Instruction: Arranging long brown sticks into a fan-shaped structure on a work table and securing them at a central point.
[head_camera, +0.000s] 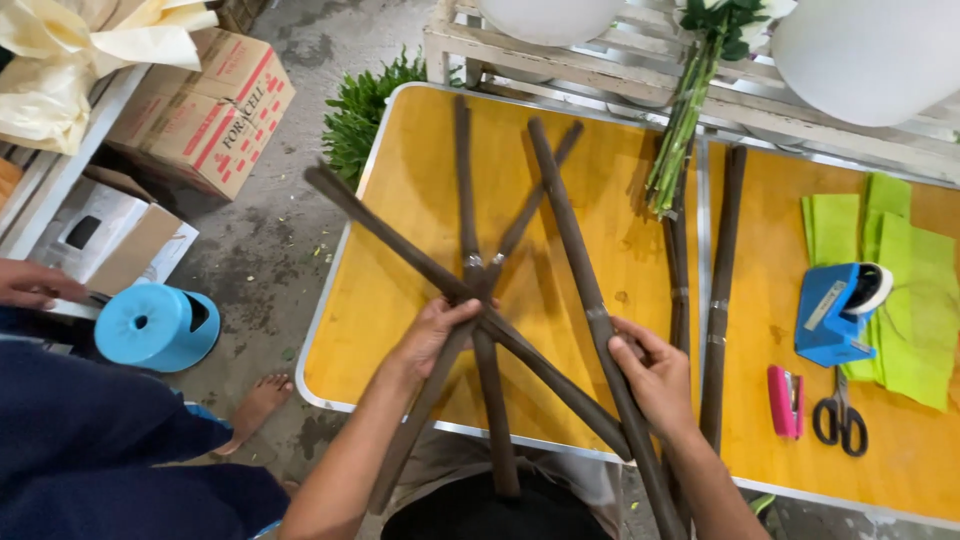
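Note:
Several long dark brown sticks lie crossed over a yellow table (390, 290). My left hand (432, 335) grips the crossing point (478, 285) where three of them meet, bound there with a pale band. My right hand (652, 375) is closed around another long brown stick (572, 225) that runs from the far middle of the table down past the near edge. Two more brown sticks (722, 270) lie side by side along the seam with a second yellow table (770, 290).
Green flower stems (685, 120) lie at the back. On the right table sit green paper sheets (915, 300), a blue tape dispenser (835, 315), a pink stapler (785, 400) and black scissors (838, 415). Another person in dark blue (90, 440), a blue stool (155, 325) and cardboard boxes (205, 105) are left.

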